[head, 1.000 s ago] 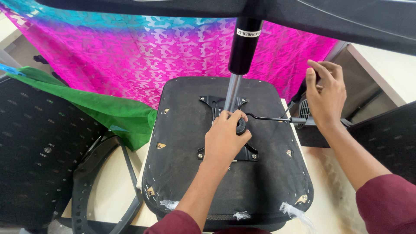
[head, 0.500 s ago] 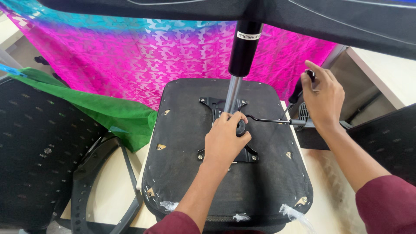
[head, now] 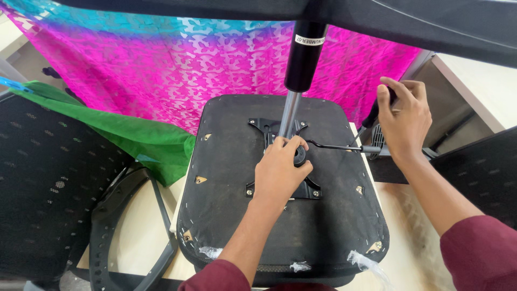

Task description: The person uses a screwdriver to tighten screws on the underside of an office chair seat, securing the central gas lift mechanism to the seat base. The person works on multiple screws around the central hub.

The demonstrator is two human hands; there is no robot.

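The fingers of the left hand [head: 280, 172] lie curled over the black metal mechanism plate [head: 283, 161] at the centre of an upturned chair seat [head: 231, 178], fingertips touching the foot of the gas lift cylinder [head: 293, 91], which rises upright from the plate just beyond them; the thumb rests beside a round black knob [head: 299, 156] on the plate's right. The right hand [head: 404, 121], further right and slightly farther away, is closed around a black lever handle [head: 372, 116] at the seat's right edge; a thin bent rod [head: 336, 146] runs from the plate towards this hand. The seat lies underside up on a pale table [head: 134, 231], occupying the middle of the view. To the left lie a green cloth [head: 124, 134] and a black mesh chair back [head: 48, 188]; on the far side hangs a pink and turquoise patterned cloth [head: 161, 70].
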